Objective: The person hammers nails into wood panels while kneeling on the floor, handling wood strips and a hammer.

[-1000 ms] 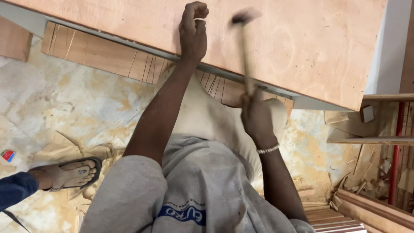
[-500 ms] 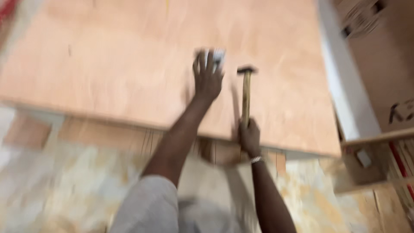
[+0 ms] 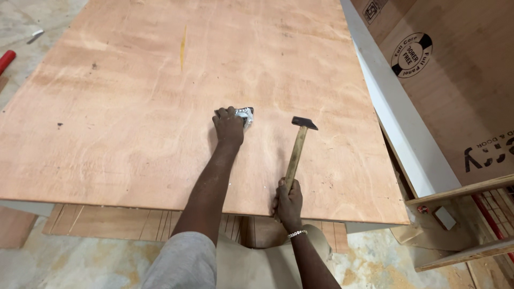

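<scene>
Plywood sheet [image 3: 160, 107], pale reddish-brown, fills most of the head view, lying flat with its near edge overhanging slatted wood below. Left hand [image 3: 229, 127] reaches out onto the sheet, palm down, fingers curled over a small clear plastic packet [image 3: 246, 115] with a dark strip on top; packet sits near the middle of the board, mostly covered by the hand, contents too small to tell, possibly small fasteners. Right hand [image 3: 288, 202] is at the near edge of the sheet, wrapped tight in a fist around the end of a wooden-handled hammer [image 3: 297, 147]. Hammer handle angles up and away from the fist, dark metal head just right of the packet, close to but apart from the left hand; cannot tell if the head touches the board. Beaded bracelet [image 3: 297, 234] on right wrist. White panel edge [image 3: 396, 123] runs along the right side of the sheet, brown cardboard [image 3: 460, 91] beyond it. Red tool handle [image 3: 6, 60] on the floor far left. Grey sleeve [image 3: 179, 262] at bottom.
</scene>
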